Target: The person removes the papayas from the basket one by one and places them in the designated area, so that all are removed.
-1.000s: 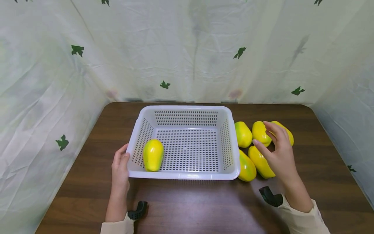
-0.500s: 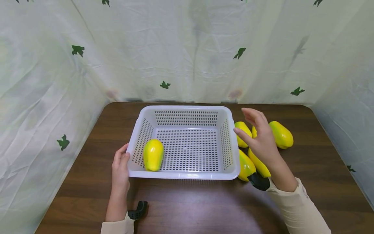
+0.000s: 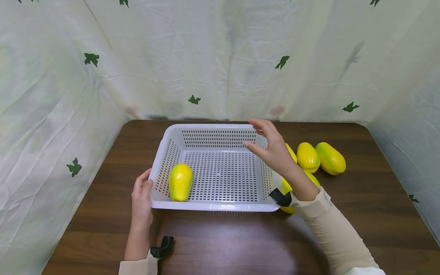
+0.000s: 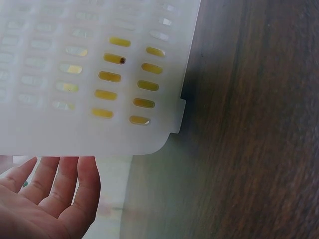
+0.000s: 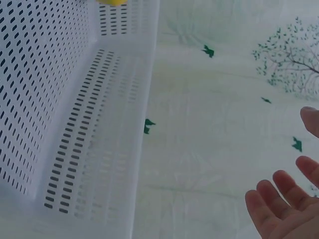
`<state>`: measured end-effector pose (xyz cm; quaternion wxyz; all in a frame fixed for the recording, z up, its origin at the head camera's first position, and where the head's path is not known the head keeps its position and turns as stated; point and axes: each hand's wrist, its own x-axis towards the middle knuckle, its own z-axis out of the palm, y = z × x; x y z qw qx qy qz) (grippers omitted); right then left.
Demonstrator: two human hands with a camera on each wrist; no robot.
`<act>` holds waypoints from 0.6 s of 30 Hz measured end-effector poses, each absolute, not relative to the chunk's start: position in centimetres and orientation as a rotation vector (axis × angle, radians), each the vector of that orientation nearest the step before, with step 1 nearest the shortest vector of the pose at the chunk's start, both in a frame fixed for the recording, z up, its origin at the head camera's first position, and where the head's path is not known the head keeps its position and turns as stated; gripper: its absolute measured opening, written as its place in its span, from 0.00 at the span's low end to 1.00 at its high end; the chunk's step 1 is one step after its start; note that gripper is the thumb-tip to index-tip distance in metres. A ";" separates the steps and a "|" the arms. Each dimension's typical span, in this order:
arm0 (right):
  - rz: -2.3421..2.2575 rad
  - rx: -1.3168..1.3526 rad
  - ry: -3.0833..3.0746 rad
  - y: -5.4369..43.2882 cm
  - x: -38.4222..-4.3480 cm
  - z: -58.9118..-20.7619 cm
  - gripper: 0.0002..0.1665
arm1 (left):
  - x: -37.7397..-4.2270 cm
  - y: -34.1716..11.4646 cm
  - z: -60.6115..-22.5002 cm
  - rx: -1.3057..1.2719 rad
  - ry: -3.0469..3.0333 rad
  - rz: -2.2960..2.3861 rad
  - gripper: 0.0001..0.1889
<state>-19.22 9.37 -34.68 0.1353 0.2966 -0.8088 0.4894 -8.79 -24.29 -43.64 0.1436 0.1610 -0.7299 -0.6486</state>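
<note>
A white slotted plastic basket (image 3: pixel 213 206) stands on the table with one glossy yellow mango (image 3: pixel 180 182) in its front left part. My left hand (image 3: pixel 141 196) grips the basket's left rim. In the left wrist view, its fingers (image 4: pixel 62 186) curl at the rim, and yellow shows through the slots of the basket wall (image 4: pixel 45 127). Over the basket's right side hovers my right hand (image 3: pixel 275 151), holding nothing, its thumb and fingers spread. The right wrist view has that hand (image 5: pixel 286 206) apart from the basket's edge (image 5: pixel 142 134).
Right of the basket lie several more yellow mangoes (image 3: pixel 308 157), some partly hidden behind the right forearm. Dark brown wood forms the table (image 3: pixel 220 240). A pale curtain (image 3: pixel 220 57) with green leaf shapes hangs behind and at both sides.
My right hand has moved left from over the loose mangoes to above the basket's right side, staying empty. The left hand, the basket and the mango inside have not moved.
</note>
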 end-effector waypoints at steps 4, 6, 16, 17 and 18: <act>1.420 0.935 -2.334 8.1 -20.1 -35.0 0.33 | -8.8 -24.2 -43.7 0.473 -2.102 -1.874 0.20; 1.434 0.980 -2.325 7.5 -20.5 -35.2 0.32 | -8.8 -24.2 -43.7 0.473 -2.101 -1.876 0.20; 1.447 1.161 -2.416 4.1 -21.6 -36.5 0.33 | -8.9 -24.3 -43.7 0.468 -2.095 -1.896 0.20; 1.446 1.181 -2.440 3.7 -21.7 -36.6 0.34 | -9.0 -24.3 -43.7 0.468 -2.091 -1.898 0.19; 1.446 1.199 -2.464 3.4 -21.8 -36.7 0.34 | -9.0 -24.3 -43.7 0.469 -2.089 -1.899 0.19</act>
